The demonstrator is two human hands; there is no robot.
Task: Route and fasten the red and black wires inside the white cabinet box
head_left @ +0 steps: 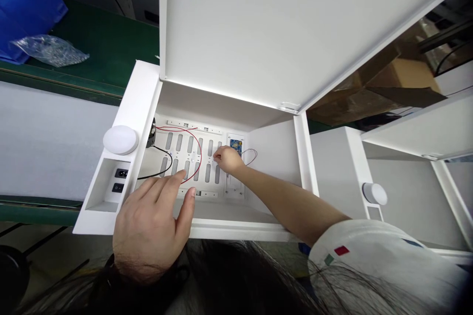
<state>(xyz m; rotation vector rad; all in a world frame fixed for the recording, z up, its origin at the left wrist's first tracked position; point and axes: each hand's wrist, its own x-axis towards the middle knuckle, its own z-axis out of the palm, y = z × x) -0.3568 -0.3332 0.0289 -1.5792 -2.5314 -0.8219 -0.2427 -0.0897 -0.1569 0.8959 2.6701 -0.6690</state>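
Note:
An open white cabinet [136,103] lies in front of me with its door [281,24] swung up. Deep inside, my right hand [228,160] reaches to the slotted back panel [192,157], fingers pinched at something small beside a blue circuit board [236,145]; what it pinches is too small to tell. A red wire [197,145] and a black wire [164,155] loop across that panel. My left hand [151,229] hovers at the cabinet's front opening, fingers spread, holding nothing.
A white round knob [120,139] and a recess with a black socket and switch [120,179] sit on the cabinet's left side. A second white cabinet [406,177] stands at right. A blue crate [25,5] and plastic bag [50,49] rest on the green conveyor.

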